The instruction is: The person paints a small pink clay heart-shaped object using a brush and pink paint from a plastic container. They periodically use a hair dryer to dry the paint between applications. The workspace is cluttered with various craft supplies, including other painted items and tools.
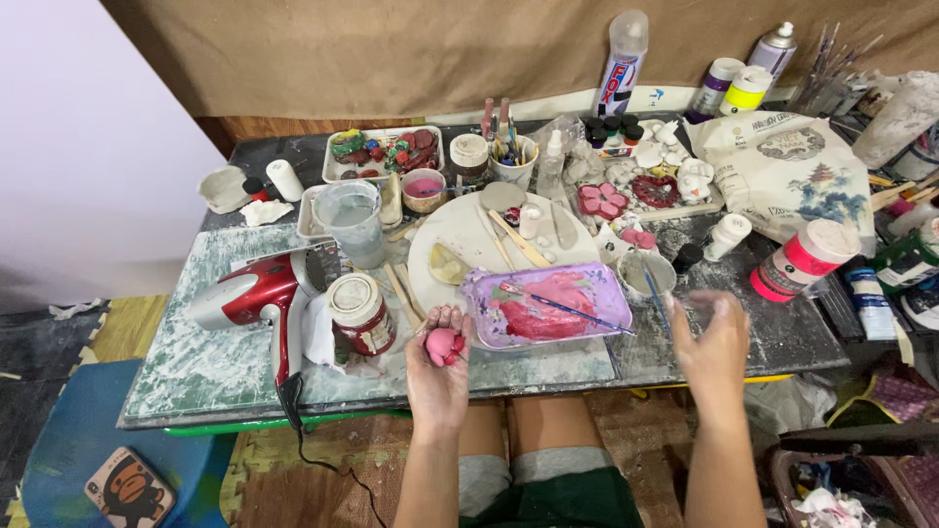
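My left hand (437, 367) is raised palm up at the near table edge and holds a small pink clay piece (443, 345) with darker red patches. My right hand (712, 345) hovers to the right of it, blurred, fingers loosely curled and holding nothing. Between and just beyond the hands lies a purple rectangular palette tray (602, 279) smeared with pink and red paint. A thin blue-handled brush (572, 310) rests across it.
A red hair dryer (256, 291) lies at the left, its cord hanging off the edge, beside a lidded jar (360, 313). A round white plate (460, 235) holds wooden sticks. Paint bottles, a water cup (646, 272), clay flowers and a large bag (787, 171) crowd the back and right.
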